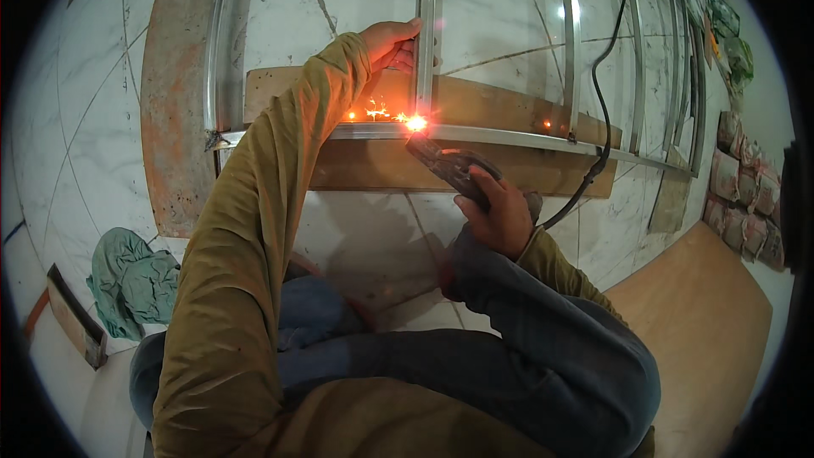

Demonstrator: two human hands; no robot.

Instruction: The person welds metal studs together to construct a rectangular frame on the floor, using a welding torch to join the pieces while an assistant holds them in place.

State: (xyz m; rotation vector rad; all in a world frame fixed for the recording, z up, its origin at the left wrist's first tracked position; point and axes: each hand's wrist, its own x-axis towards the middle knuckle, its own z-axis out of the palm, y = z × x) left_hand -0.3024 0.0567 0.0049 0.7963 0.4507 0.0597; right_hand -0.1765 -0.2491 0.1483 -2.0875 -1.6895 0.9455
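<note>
My right hand (500, 219) is closed around the dark handle of a welding electrode holder (454, 165). A bright arc (415, 123) burns just beyond its front end, at the joint where a metal upright (426, 42) meets the lower metal rail (492, 134) of a frame. Orange sparks (377, 110) fly to the left along this rail. Above the joint, my left hand (394, 44) grips the upright, with its fingers partly hidden behind the tube. Glare hides the weld itself and any electrode.
Brown boards (543, 171) lie under the rail, and a rusty plate (178, 93) under the frame's left side. A black cable (604, 102) crosses the frame. Green cloth (136, 276) and a hammer-like tool (76, 318) lie left; plywood (695, 339) and stacked packages (746, 195) are right.
</note>
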